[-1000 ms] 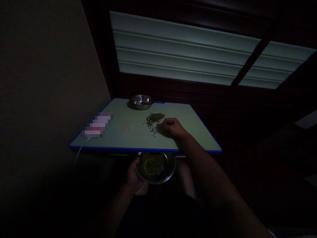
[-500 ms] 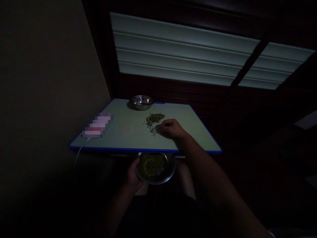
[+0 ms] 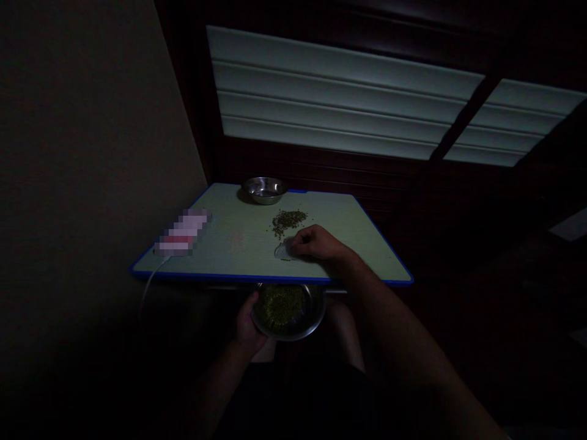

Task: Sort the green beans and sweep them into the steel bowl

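My left hand (image 3: 249, 322) grips the left rim of a metal bowl (image 3: 308, 333), held below the table's near edge. Green grains (image 3: 280, 304), perhaps beans, cover much of the bowl's bottom. On the table, my right hand (image 3: 317, 242) is closed on a clear, rounded plastic piece (image 3: 280, 249), whose exact kind I cannot make out. Its edge is down at the tabletop, with a short line of grains in front of it. Just beyond that hand lies a loose pile of small brownish-green grains (image 3: 288, 221).
The pale table (image 3: 220, 211) has a blue edge. A second metal bowl (image 3: 265, 194) stands at its back. On the left lies a blurred-out pink device (image 3: 183, 232) with a white cable (image 3: 149, 284). A wall (image 3: 92, 122) rises at left, dark slatted panels (image 3: 330, 91) behind.
My right hand has drawn the plastic piece slightly towards me, bringing a few grains away from the pile. My left hand and its bowl stay in place.
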### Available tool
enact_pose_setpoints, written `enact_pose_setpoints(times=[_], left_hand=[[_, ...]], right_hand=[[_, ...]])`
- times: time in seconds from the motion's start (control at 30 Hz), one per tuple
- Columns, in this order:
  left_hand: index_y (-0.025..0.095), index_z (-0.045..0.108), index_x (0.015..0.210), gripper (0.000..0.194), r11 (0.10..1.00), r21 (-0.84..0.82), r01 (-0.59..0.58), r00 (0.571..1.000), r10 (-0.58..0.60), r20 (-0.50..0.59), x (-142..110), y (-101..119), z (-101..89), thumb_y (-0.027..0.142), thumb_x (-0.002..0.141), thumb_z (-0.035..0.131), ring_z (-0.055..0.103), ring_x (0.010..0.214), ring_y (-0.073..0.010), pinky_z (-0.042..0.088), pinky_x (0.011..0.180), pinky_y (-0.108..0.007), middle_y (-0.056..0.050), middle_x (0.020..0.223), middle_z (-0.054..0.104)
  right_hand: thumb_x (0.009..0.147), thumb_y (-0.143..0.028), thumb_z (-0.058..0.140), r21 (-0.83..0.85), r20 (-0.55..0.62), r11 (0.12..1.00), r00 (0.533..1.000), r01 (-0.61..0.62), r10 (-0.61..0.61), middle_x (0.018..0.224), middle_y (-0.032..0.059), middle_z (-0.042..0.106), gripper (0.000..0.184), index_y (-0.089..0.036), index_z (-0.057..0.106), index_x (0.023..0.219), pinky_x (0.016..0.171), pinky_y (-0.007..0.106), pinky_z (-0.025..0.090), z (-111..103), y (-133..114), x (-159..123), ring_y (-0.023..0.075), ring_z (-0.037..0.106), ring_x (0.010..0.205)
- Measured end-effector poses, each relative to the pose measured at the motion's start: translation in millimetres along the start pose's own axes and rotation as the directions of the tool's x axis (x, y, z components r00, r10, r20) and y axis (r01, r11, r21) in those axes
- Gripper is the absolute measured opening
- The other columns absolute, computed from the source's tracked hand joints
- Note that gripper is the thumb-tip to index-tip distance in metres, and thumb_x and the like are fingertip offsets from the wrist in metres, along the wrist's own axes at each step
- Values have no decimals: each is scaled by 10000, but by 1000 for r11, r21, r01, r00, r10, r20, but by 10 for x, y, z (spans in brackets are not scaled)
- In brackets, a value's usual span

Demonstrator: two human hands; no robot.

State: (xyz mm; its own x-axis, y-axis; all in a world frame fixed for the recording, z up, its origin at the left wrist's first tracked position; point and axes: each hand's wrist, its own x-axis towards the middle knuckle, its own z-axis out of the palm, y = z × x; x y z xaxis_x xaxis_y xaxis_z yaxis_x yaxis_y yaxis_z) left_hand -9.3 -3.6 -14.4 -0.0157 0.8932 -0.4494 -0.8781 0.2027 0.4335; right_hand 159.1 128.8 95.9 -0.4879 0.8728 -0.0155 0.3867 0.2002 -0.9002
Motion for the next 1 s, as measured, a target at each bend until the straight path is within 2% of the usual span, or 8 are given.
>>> enact_pose_setpoints(times=[0.13, 0.4, 0.57, 0.83, 1.0], left_hand=[[142, 727, 908, 228, 1000, -17, 20, 999, -19, 47, 14, -6, -30, 263, 799, 567, 669, 1024, -301, 473, 971, -477, -98, 874, 768], [147, 727, 872, 219, 1000, 1, 23, 999, -23, 24, 4, -3, -8, 267, 803, 556, 689, 968, -292, 486, 953, -479, -94, 842, 769], [124, 727, 874, 232, 1000, -3, 6, 1000, -6, -22, 0, -4, 1, 263, 809, 553, 695, 943, -288, 486, 955, -464, -103, 835, 767], [131, 726, 878, 228, 1000, -20, 7, 1000, -8, -5, 6, -8, -7, 264, 806, 556, 665, 1030, -307, 470, 975, -478, -107, 846, 766], [135, 721, 976, 287, 998, -58, 11, 999, -9, 47, 29, -3, -59, 288, 799, 555, 653, 1058, -313, 472, 967, -486, -115, 907, 766]], right_hand=[[666, -302, 659, 1, 68, 1000, 998, -5, 5, 539, -34, 514, 184, -130, 592, 672, 468, 203, 305, 40, -65, -117, 59, 416, 475], [694, -266, 635, -47, 203, 997, 978, 59, -48, 576, -37, 520, 142, -124, 624, 695, 519, 207, 338, 86, -142, -233, 64, 418, 518], [711, -274, 629, -65, 173, 995, 983, 70, -58, 599, -34, 522, 148, -128, 615, 695, 541, 207, 345, 101, -134, -270, 67, 418, 542], [728, -347, 637, -11, 106, 996, 991, 84, -82, 619, -26, 525, 217, -136, 588, 705, 526, 202, 346, 184, -146, -226, 73, 423, 546], [751, -376, 618, -38, 189, 987, 971, 159, -149, 638, -26, 540, 238, -139, 611, 730, 569, 210, 376, 275, -183, -156, 79, 439, 573]])
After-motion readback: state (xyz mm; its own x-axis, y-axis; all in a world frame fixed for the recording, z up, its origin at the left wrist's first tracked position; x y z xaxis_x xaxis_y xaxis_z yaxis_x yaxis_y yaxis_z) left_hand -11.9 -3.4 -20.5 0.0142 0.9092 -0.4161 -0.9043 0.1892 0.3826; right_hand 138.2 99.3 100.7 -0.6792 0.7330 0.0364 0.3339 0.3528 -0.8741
